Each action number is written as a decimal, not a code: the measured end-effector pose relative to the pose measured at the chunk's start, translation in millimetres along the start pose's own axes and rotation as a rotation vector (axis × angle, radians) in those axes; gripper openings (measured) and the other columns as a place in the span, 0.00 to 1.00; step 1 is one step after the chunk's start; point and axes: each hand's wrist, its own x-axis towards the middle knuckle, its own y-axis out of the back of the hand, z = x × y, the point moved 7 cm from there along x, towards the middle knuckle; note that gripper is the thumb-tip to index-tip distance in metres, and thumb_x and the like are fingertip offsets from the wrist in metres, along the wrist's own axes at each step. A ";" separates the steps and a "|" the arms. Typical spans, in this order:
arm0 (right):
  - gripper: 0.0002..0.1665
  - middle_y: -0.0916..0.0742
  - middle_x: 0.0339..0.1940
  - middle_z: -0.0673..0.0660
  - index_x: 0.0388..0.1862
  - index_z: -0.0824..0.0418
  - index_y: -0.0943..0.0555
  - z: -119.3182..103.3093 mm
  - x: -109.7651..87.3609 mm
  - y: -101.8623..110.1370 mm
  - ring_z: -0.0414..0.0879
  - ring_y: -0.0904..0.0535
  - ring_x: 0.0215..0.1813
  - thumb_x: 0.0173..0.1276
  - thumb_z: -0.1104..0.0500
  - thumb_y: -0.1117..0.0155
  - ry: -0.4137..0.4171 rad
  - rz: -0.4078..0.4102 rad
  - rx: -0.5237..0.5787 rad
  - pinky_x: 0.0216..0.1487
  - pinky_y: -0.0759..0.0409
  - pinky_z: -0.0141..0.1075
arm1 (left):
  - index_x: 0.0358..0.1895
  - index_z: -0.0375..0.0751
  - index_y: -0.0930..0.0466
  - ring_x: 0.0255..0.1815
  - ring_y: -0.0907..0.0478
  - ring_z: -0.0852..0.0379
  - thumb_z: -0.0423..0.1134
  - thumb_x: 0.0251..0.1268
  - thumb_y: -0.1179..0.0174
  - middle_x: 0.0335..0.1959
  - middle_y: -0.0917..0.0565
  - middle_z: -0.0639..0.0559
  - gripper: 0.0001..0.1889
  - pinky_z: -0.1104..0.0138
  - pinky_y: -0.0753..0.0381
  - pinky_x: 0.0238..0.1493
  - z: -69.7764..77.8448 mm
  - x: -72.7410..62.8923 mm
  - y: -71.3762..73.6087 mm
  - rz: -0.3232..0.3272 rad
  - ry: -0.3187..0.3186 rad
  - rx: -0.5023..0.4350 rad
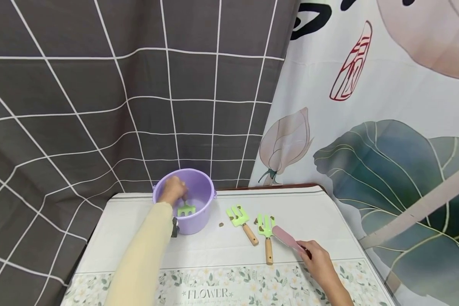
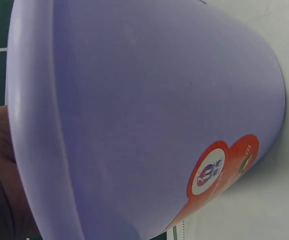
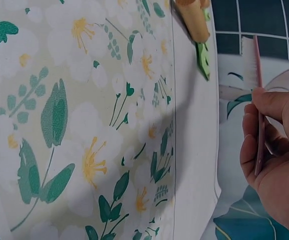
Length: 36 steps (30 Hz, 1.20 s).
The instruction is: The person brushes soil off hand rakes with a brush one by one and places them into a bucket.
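Reaching into a purple bucket (image 1: 194, 223), my left hand (image 1: 173, 190) holds a small garden fork (image 1: 186, 210) by its handle, the green tines low inside. In the left wrist view the bucket's wall (image 2: 134, 110) hides my fingers. My right hand (image 1: 316, 260) grips a pink brush (image 1: 287, 236) with pale bristles; the right wrist view shows thumb and fingers round the brush handle (image 3: 260, 145). The brush tip is beside the green head of a second garden fork (image 1: 268, 246). Another garden fork (image 1: 248, 231) lies left of it, brown specks on both heads.
A brown crumb (image 1: 221, 224) lies on the white tabletop between bucket and forks. The table's cloth (image 1: 222, 282) has a floral front band. A grey gridded curtain (image 1: 191, 114) hangs close behind the bucket, and a white printed curtain (image 1: 290, 93) hangs at the right.
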 end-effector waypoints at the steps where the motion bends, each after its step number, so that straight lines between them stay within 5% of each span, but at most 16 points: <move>1: 0.19 0.13 0.44 0.56 0.55 0.64 0.14 0.3 0.1 -0.4 0.43 0.18 0.40 0.64 0.70 0.27 -0.002 -0.004 0.000 0.36 0.15 0.34 | 0.26 0.33 0.14 0.22 0.26 0.53 0.26 0.49 0.32 0.22 0.21 0.48 0.01 0.68 0.25 0.22 -0.9 0.2 0.0 -0.003 0.001 -0.001; 4: 0.19 0.13 0.44 0.57 0.55 0.64 0.14 0.1 0.1 -1.1 0.43 0.18 0.41 0.65 0.69 0.28 -0.009 -0.016 -0.002 0.37 0.15 0.35 | 0.28 0.32 0.14 0.23 0.26 0.52 0.29 0.56 0.34 0.22 0.22 0.48 0.03 0.68 0.25 0.23 -2.3 -0.9 0.5 -0.008 -0.005 -0.002; 11: 0.18 0.13 0.44 0.57 0.55 0.64 0.14 -0.7 -0.5 -1.1 0.43 0.18 0.41 0.65 0.70 0.28 -0.001 -0.027 0.006 0.37 0.14 0.35 | 0.30 0.31 0.12 0.28 0.17 0.42 0.44 0.81 0.58 0.30 0.11 0.36 0.28 0.67 0.27 0.24 -2.9 -5.2 1.9 -0.035 -0.011 -0.066; 18: 0.18 0.13 0.44 0.57 0.55 0.64 0.14 1.4 -0.9 -0.8 0.44 0.17 0.41 0.65 0.69 0.27 0.000 -0.026 0.000 0.38 0.14 0.35 | 0.24 0.37 0.18 0.23 0.25 0.53 0.39 0.70 0.44 0.21 0.18 0.46 0.15 0.69 0.29 0.24 -2.6 0.8 1.8 -0.057 -0.087 -0.033; 25: 0.19 0.13 0.46 0.57 0.57 0.63 0.14 6.2 -1.0 -1.9 0.45 0.16 0.43 0.66 0.68 0.28 -0.036 -0.038 -0.001 0.42 0.12 0.38 | 0.32 0.32 0.15 0.16 0.27 0.57 0.48 0.84 0.61 0.28 0.12 0.38 0.30 0.68 0.27 0.21 4.7 -2.8 1.5 -0.093 -0.075 -0.064; 30: 0.20 0.13 0.47 0.57 0.58 0.63 0.15 8.3 -1.5 -1.0 0.46 0.16 0.44 0.67 0.68 0.28 -0.065 -0.050 -0.002 0.43 0.12 0.38 | 0.28 0.39 0.25 0.13 0.26 0.58 0.41 0.80 0.50 0.21 0.18 0.47 0.17 0.68 0.25 0.18 22.5 -17.3 8.1 -0.052 -0.120 -0.085; 33: 0.20 0.13 0.47 0.58 0.58 0.64 0.15 6.8 -1.2 0.0 0.46 0.16 0.44 0.67 0.68 0.29 -0.060 -0.051 0.000 0.43 0.12 0.38 | 0.41 0.34 0.21 0.16 0.25 0.56 0.40 0.77 0.45 0.23 0.22 0.47 0.10 0.66 0.22 0.19 35.1 -29.1 12.9 0.001 -0.171 -0.081; 36: 0.20 0.13 0.47 0.58 0.58 0.64 0.15 5.8 -0.9 1.3 0.47 0.16 0.44 0.67 0.68 0.28 -0.052 -0.042 -0.006 0.43 0.12 0.38 | 0.62 0.28 0.24 0.29 0.16 0.47 0.40 0.76 0.43 0.35 0.16 0.36 0.20 0.57 0.12 0.32 47.9 -43.2 18.1 0.061 -0.228 -0.076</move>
